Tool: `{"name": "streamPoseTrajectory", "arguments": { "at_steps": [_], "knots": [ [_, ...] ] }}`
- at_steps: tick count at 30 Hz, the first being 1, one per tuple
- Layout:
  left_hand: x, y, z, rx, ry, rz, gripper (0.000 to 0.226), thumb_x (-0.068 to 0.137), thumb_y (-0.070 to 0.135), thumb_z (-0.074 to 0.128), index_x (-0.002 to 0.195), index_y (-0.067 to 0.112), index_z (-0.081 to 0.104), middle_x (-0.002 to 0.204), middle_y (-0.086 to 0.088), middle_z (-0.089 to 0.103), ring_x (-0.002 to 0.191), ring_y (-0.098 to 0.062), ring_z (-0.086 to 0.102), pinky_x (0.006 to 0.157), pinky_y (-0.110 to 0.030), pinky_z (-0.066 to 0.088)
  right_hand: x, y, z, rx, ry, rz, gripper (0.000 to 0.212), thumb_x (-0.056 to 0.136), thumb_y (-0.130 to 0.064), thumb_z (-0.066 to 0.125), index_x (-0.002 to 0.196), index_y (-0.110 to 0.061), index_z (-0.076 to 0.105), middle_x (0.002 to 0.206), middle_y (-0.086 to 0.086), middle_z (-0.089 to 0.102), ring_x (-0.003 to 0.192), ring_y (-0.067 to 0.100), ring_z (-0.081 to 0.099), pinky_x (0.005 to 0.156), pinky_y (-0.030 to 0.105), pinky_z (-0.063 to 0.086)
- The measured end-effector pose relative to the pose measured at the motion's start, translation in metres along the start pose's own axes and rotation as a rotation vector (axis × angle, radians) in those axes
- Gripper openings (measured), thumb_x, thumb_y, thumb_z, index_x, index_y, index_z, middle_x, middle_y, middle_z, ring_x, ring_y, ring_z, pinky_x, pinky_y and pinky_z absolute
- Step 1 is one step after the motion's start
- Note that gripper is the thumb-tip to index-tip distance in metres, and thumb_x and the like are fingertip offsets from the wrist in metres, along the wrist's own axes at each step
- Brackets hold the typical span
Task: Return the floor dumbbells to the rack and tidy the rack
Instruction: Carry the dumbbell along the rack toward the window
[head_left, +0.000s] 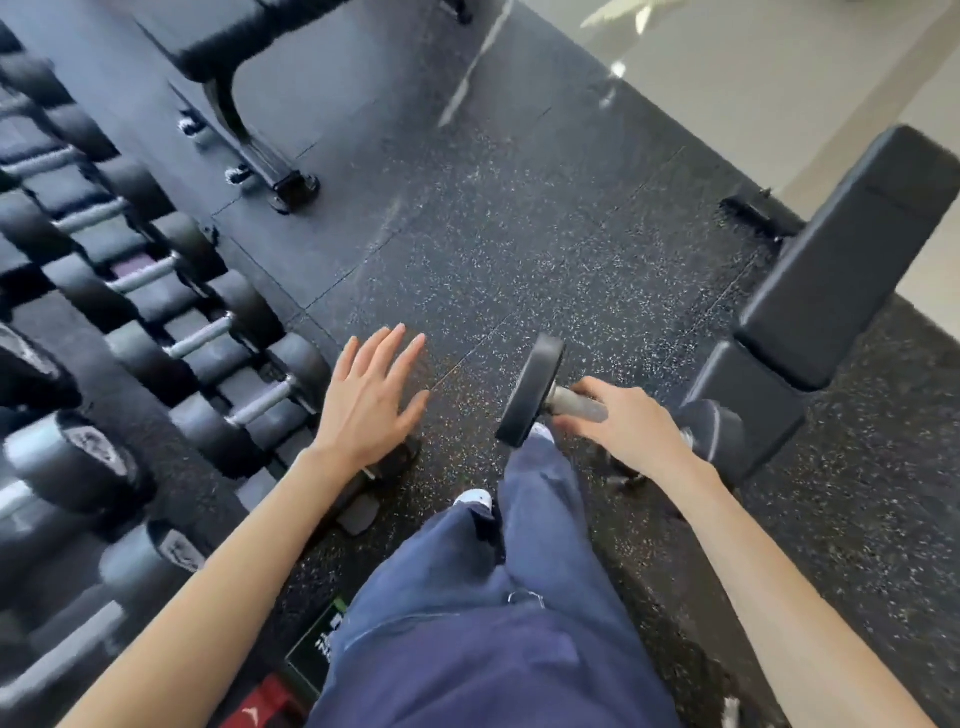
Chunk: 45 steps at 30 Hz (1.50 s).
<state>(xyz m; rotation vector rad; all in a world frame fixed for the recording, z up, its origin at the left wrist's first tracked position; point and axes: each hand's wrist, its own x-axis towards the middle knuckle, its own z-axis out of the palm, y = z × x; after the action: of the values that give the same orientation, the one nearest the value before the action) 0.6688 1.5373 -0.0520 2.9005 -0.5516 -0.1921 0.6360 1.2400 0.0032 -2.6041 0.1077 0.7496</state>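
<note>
My right hand (631, 428) is closed around the grey handle of a black round-headed dumbbell (532, 392), held off the floor above my right leg. One head points forward-left; the other head (719, 428) shows behind my wrist. My left hand (371, 395) hovers open with fingers spread, holding nothing, just right of the dumbbell rack (156, 322). The rack runs along the left side, with several black dumbbells with grey handles lying in rows on its tiers.
A black padded bench (831, 280) stands at the right, close to the held dumbbell. Another bench's frame and foot (270, 156) stand at the top left. Speckled rubber floor (493, 234) lies between them. A green-and-black item (317, 644) lies by my left leg.
</note>
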Motion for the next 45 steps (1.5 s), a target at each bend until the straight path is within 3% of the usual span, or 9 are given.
{"name": "streamPoseTrajectory", "arguments": {
  "at_steps": [3,16,27,35,40,45],
  "knots": [
    [0.01,-0.013,-0.006,-0.02,0.039,-0.095,0.064,0.088,0.05,0.034,0.144,0.018,0.036,0.146,-0.011,0.04,0.136,-0.029,0.032,0.114,-0.048,0.016,0.036,-0.017,-0.014,-0.053,-0.034,-0.064,0.036,0.078,-0.064,0.055,0.088,-0.031,0.044,0.092,0.005,0.065,0.089,0.031,0.06,0.074,0.04,0.047],
    [0.103,-0.056,-0.045,-0.002,0.084,-0.453,0.064,0.088,0.049,0.032,0.143,0.016,0.038,0.145,-0.012,0.042,0.135,-0.03,0.034,0.113,-0.051,0.022,0.228,-0.095,-0.11,-0.292,-0.162,-0.458,0.046,0.076,-0.067,0.055,0.106,-0.033,0.051,0.098,0.003,0.068,0.091,0.027,0.063,0.074,0.036,0.046],
    [0.174,-0.086,-0.066,-0.007,0.144,-0.609,0.063,0.088,0.048,0.034,0.143,0.016,0.039,0.145,-0.011,0.042,0.135,-0.028,0.035,0.112,-0.05,0.023,0.328,-0.15,-0.162,-0.344,-0.207,-0.608,0.046,0.078,-0.066,0.054,0.106,-0.029,0.052,0.099,0.004,0.067,0.089,0.028,0.061,0.074,0.034,0.045],
    [0.223,-0.158,-0.07,-0.037,0.134,-0.623,0.063,0.087,0.047,0.036,0.142,0.016,0.041,0.143,-0.012,0.044,0.133,-0.029,0.038,0.111,-0.047,0.021,0.396,-0.203,-0.158,-0.464,-0.237,-0.633,0.05,0.077,-0.07,0.05,0.106,-0.03,0.05,0.097,0.002,0.067,0.086,0.026,0.062,0.067,0.03,0.042],
    [0.251,-0.232,-0.093,-0.054,0.173,-0.693,0.063,0.088,0.047,0.035,0.142,0.015,0.04,0.143,-0.013,0.044,0.132,-0.03,0.038,0.11,-0.051,0.027,0.453,-0.275,-0.167,-0.467,-0.233,-0.642,0.047,0.077,-0.07,0.049,0.103,-0.03,0.05,0.095,0.001,0.066,0.083,0.025,0.061,0.066,0.03,0.043],
    [0.279,-0.304,-0.118,-0.029,0.16,-0.633,0.063,0.088,0.048,0.033,0.144,0.018,0.037,0.145,-0.011,0.042,0.135,-0.028,0.035,0.111,-0.049,0.023,0.499,-0.353,-0.175,-0.484,-0.197,-0.68,0.047,0.077,-0.07,0.05,0.103,-0.032,0.049,0.094,0.0,0.067,0.082,0.025,0.062,0.07,0.033,0.048]
  ]
}}
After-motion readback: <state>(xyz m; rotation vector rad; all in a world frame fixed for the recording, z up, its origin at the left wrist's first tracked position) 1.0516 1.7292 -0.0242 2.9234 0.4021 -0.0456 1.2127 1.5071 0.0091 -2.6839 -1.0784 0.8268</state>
